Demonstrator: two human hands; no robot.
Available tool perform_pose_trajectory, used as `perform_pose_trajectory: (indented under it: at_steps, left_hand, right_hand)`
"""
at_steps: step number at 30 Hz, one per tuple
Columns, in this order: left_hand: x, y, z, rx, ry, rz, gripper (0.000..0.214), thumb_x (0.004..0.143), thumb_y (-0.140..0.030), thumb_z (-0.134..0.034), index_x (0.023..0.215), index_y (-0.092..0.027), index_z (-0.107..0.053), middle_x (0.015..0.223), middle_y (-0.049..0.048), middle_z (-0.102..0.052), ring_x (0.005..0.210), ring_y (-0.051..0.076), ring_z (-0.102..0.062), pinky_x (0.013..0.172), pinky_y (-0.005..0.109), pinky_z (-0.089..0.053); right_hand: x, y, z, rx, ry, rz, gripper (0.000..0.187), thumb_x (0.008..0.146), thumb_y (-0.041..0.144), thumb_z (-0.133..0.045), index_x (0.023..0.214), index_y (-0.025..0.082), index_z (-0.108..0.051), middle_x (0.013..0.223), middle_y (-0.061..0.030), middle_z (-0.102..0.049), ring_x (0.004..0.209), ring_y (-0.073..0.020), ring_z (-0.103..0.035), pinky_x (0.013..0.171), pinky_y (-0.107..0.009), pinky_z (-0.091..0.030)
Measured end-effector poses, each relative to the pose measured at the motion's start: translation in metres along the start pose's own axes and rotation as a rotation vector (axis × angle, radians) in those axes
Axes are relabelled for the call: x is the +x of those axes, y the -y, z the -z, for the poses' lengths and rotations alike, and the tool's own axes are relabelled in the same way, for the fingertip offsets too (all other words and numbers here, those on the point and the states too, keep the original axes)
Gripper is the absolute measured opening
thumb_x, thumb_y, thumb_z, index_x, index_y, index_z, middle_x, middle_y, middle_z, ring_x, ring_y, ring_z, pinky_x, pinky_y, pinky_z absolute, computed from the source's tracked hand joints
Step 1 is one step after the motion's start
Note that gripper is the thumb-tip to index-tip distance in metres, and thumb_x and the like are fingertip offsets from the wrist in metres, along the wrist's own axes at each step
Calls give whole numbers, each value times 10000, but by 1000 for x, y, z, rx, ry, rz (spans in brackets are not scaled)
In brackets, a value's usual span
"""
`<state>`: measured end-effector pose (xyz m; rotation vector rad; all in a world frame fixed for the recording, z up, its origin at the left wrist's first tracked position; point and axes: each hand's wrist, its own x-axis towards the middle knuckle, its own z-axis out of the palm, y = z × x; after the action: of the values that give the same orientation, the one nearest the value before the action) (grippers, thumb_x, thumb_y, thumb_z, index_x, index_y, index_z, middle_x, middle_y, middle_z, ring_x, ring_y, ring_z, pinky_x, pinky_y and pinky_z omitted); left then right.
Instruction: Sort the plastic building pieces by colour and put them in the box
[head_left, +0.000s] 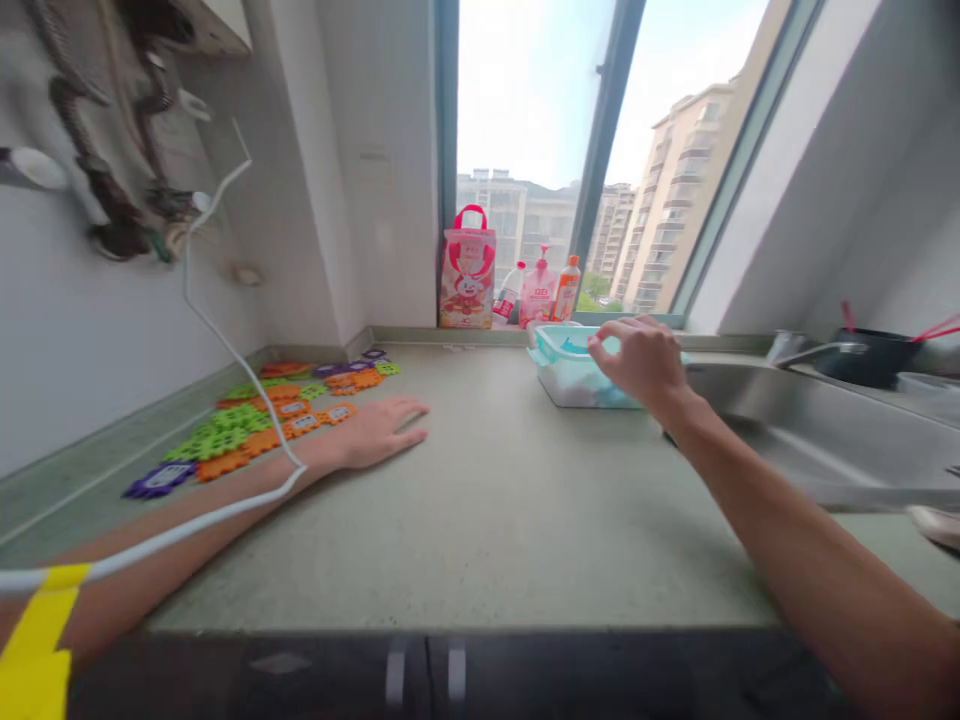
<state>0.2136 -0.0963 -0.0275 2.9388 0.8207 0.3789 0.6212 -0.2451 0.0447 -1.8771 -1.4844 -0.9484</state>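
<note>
Head view, left hand: the left hand (386, 430) lies palm down at left of centre, fingers extended, thumb spread apart, on the countertop (487, 520).
Coloured pieces: notched orange, green and purple pieces (232, 430) sit at the left of the frame, just beside that hand and forearm.
Right hand: right of centre, the right hand (649, 360) has thumb and forefinger curled together; I cannot tell whether they pinch anything.
Teal-rimmed container: the container (574, 392) stands right of centre, partly behind that hand.
Sink: the steel sink (750, 400) is at right.
</note>
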Motion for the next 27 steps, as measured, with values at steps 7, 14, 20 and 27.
perform_pose_trajectory:
  at_steps: [7,14,20,27]
  left_hand:
    - [-2,-9,4,287,-329,-307,526,1024,-380,-528,530,-202,-484,584,31,-581,636,182,-550,714,336,-433]
    - [-2,46,29,381,-368,-185,359,863,-116,-508,511,-179,-475,478,-10,-452,464,127,-332,534,303,-200]
    - [-14,104,64,342,-466,35,247,718,-63,-478,517,-184,-400,503,-39,-320,515,118,-297,547,296,-191]
    - [-22,114,59,341,-424,228,194,917,-269,-555,971,-220,-734,984,39,-752,795,208,-662,700,312,-467]
  right_hand:
    - [-44,82,-30,401,-48,557,336,976,280,-575,646,225,-547,695,-31,-602,715,-201,-581,732,-337,-442]
    - [-66,101,-40,624,226,644,395,1074,291,-488,738,212,-680,905,-60,-720,761,-175,-673,712,-323,-493]
    - [-73,97,-33,775,512,548,469,1007,473,-615,1448,316,-624,1565,-122,-546,1375,-338,-585,1132,-553,-481]
    - [-78,104,-36,783,802,461,902,928,664,-682,1674,312,-317,1718,-162,-325,1547,-385,-380,1253,-621,-321]
